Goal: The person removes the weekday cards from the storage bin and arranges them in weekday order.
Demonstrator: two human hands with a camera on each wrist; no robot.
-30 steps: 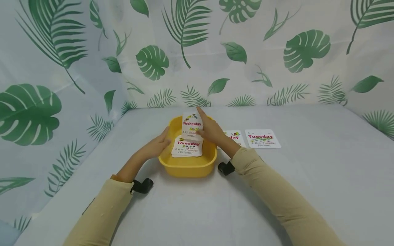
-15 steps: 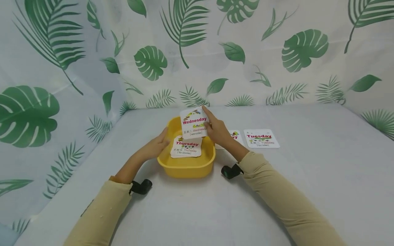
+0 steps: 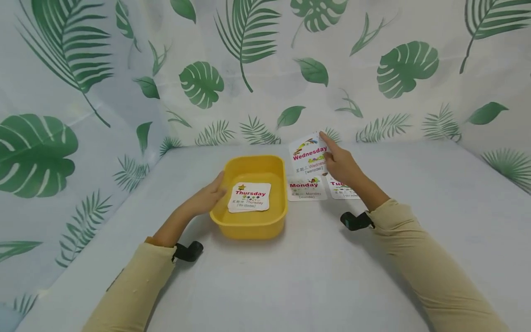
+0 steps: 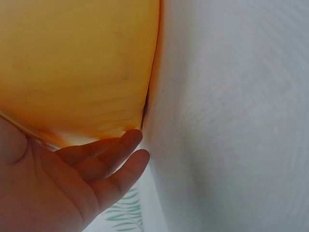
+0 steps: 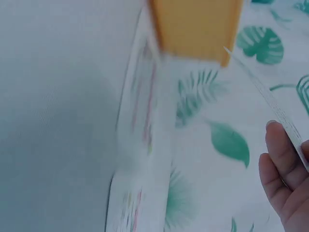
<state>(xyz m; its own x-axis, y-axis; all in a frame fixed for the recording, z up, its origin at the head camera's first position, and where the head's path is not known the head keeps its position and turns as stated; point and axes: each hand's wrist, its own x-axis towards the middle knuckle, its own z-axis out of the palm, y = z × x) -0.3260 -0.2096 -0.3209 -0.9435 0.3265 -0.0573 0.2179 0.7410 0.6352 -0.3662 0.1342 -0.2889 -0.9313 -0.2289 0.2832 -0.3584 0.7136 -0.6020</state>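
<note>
In the head view, my right hand (image 3: 343, 165) pinches a white Wednesday card (image 3: 309, 154) by its right edge, holding it up above the Monday card (image 3: 307, 188). The right wrist view catches that card edge-on between the thumb and fingers (image 5: 280, 150). My left hand (image 3: 205, 197) holds the left side of a yellow plastic bin (image 3: 252, 230), its thumb at the rim and its fingers along the outer wall, as the left wrist view shows. Inside the bin lies a small stack of cards, with a Thursday card (image 3: 250, 197) on top.
A Tuesday card (image 3: 342, 190) lies right of the Monday card on the white table (image 3: 265, 286), partly covered by my right hand. Behind the table hangs a leaf-patterned cloth (image 3: 257, 92). A black wrist camera (image 3: 188, 251) is strapped to each forearm.
My right hand has lifted the Wednesday card out of the bin and carried it right, over the Monday card, which is now uncovered. The left hand stays at the bin.
</note>
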